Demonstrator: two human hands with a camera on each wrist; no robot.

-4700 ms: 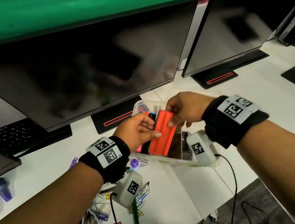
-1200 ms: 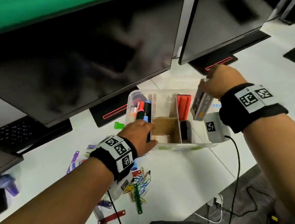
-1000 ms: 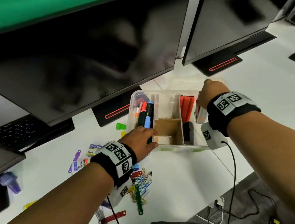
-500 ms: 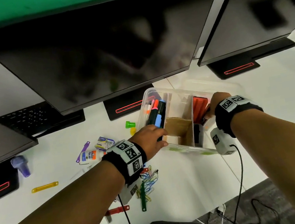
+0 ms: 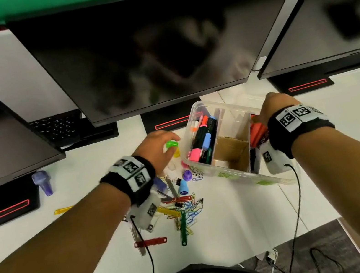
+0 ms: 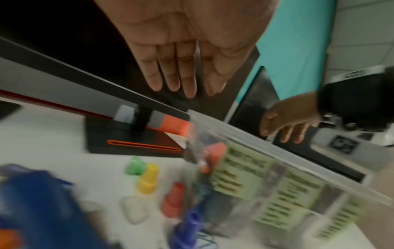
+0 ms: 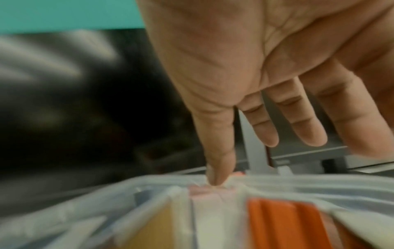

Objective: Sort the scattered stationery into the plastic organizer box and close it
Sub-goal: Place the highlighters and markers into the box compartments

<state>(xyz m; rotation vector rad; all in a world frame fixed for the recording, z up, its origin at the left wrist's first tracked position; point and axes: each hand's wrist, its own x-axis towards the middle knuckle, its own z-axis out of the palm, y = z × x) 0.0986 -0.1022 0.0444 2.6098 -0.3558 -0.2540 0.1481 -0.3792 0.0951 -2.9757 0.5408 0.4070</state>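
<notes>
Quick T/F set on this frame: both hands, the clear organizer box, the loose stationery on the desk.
1. The clear plastic organizer box is closed. False: it is open, no lid on it.
2. The left hand is open above the small green cap. True.
3. The right hand grips a black marker. False: its fingers are extended, one fingertip on the box rim.
4. Coloured paper clips lie loose on the white desk. True.
5. The box's left compartment is empty. False: it holds markers.

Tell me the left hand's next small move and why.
Probably lower the left hand and pinch the green cap: its fingers are straight and hold nothing, hovering right above that cap, which lies on the desk beside the organizer box, still unsorted.
</notes>
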